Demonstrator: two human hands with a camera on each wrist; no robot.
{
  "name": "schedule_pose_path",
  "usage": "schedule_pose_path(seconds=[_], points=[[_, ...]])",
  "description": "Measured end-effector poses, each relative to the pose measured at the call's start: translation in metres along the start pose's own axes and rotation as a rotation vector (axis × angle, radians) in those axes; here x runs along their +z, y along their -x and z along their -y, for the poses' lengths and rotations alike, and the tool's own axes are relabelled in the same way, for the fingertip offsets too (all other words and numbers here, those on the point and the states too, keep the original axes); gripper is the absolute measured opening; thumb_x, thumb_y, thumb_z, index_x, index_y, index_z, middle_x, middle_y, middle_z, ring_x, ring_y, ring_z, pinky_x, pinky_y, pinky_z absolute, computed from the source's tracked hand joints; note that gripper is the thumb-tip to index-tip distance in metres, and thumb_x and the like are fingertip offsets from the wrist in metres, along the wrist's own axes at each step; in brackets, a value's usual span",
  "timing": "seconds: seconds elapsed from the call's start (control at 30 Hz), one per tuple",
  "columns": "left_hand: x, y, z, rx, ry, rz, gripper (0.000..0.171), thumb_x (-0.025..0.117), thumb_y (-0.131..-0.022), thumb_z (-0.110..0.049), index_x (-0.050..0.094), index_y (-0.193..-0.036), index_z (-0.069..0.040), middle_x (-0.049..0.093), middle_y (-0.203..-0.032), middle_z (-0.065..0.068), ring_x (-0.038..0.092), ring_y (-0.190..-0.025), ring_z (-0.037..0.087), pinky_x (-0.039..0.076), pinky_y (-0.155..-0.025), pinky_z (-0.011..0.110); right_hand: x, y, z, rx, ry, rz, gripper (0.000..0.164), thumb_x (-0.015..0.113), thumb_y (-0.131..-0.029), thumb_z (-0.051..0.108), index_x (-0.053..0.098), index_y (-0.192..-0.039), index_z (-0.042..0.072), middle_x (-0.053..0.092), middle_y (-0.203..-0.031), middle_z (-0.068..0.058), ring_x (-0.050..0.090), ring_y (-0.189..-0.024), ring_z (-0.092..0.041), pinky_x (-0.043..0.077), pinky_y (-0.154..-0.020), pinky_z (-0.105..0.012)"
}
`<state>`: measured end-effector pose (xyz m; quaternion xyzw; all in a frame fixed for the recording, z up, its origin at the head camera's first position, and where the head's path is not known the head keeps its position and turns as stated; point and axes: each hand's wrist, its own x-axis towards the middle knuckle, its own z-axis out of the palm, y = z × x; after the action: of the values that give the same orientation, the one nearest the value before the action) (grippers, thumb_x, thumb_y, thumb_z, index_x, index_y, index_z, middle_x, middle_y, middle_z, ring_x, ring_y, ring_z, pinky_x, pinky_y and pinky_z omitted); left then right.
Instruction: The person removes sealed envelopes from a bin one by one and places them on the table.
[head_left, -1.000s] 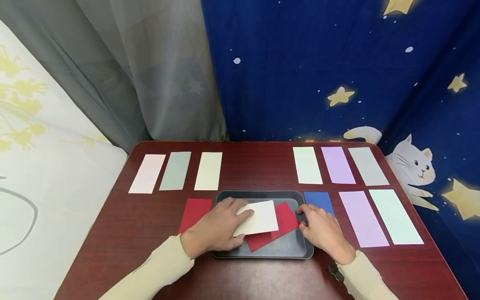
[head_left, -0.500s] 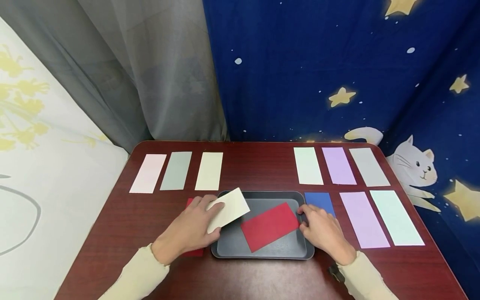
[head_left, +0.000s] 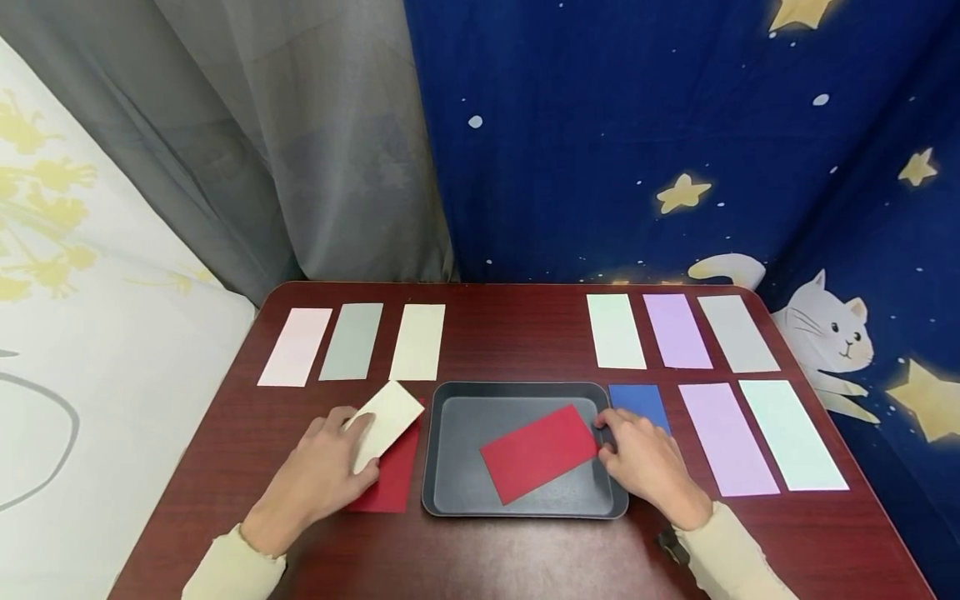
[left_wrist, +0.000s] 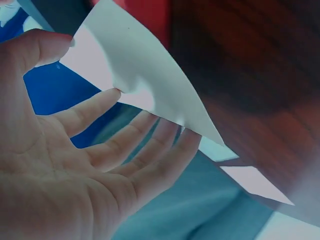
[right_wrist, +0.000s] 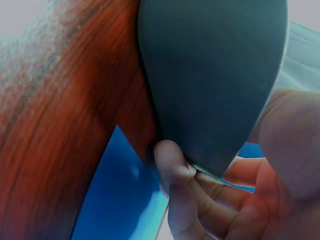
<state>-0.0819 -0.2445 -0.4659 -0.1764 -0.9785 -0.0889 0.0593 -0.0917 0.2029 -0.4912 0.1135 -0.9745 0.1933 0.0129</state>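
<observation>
In the head view my left hand (head_left: 309, 473) holds a cream paper card (head_left: 390, 419), thumb at one edge and fingers along another. The card overlaps a red card (head_left: 392, 482) lying on the table left of the tray. In the left wrist view the cream card (left_wrist: 145, 75) bows slightly between thumb and fingertips. A dark grey tray (head_left: 456, 433) stands at the middle of the table with another red card (head_left: 538, 454) lying slanted inside it. My right hand (head_left: 647, 462) grips the tray's right rim, fingers curled at its edge in the right wrist view.
A blue card (head_left: 637, 403) lies just right of the tray, partly behind the right hand. Pink (head_left: 295, 347), grey-green (head_left: 351, 342) and cream cards (head_left: 417, 342) line the back left. Several pale green, purple and grey cards lie on the right. Curtains hang behind the table (head_left: 510, 333).
My left hand has carried the cream card leftward from over the tray to above the left red card, turning it more upright. The red card in the tray is uncovered. My right hand stays put.
</observation>
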Motion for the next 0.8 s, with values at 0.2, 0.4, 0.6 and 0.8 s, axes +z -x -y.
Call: schedule_pose_path(seconds=[0.2, 0.4, 0.6, 0.8], points=[[0.001, 0.015, 0.02, -0.154, -0.014, 0.03, 0.062, 0.067, -0.083, -0.035, 0.052, -0.134, -0.002, 0.051, -0.12, 0.028, 0.058, -0.084, 0.043, 0.052, -0.063, 0.055, 0.0, 0.0, 0.0, -0.008, 0.002, -0.007, 0.032, 0.076, -0.078, 0.013, 0.067, -0.108, 0.01, 0.058, -0.091, 0.0, 0.045, -0.055, -0.009, 0.037, -0.044, -0.028], [0.006, 0.024, 0.032, -0.284, -0.05, 0.083, 0.063, 0.065, -0.085, -0.036, 0.047, -0.129, 0.006, 0.047, -0.101, 0.036, 0.053, -0.071, 0.046, 0.05, -0.054, 0.056, 0.0, 0.0, 0.0, -0.008, 0.006, -0.005, 0.031, 0.075, -0.078, 0.013, 0.068, -0.108, 0.01, 0.059, -0.093, -0.001, 0.045, -0.055, -0.01, 0.038, -0.044, -0.028], [0.012, 0.022, 0.034, -0.369, -0.086, 0.135, 0.066, 0.064, -0.085, -0.039, 0.046, -0.126, 0.009, 0.044, -0.096, 0.039, 0.051, -0.077, 0.055, 0.048, -0.053, 0.057, 0.0, 0.0, 0.0, -0.003, 0.005, 0.002, 0.032, 0.075, -0.078, 0.013, 0.067, -0.109, 0.011, 0.059, -0.093, -0.001, 0.045, -0.055, -0.01, 0.038, -0.044, -0.028], [0.014, 0.019, 0.032, -0.392, -0.095, 0.132, 0.065, 0.066, -0.085, -0.04, 0.045, -0.122, 0.01, 0.043, -0.092, 0.039, 0.051, -0.076, 0.056, 0.048, -0.052, 0.058, -0.001, 0.001, 0.0, -0.003, 0.003, -0.001, 0.031, 0.075, -0.078, 0.013, 0.067, -0.109, 0.011, 0.059, -0.092, -0.001, 0.045, -0.054, -0.01, 0.037, -0.044, -0.028]])
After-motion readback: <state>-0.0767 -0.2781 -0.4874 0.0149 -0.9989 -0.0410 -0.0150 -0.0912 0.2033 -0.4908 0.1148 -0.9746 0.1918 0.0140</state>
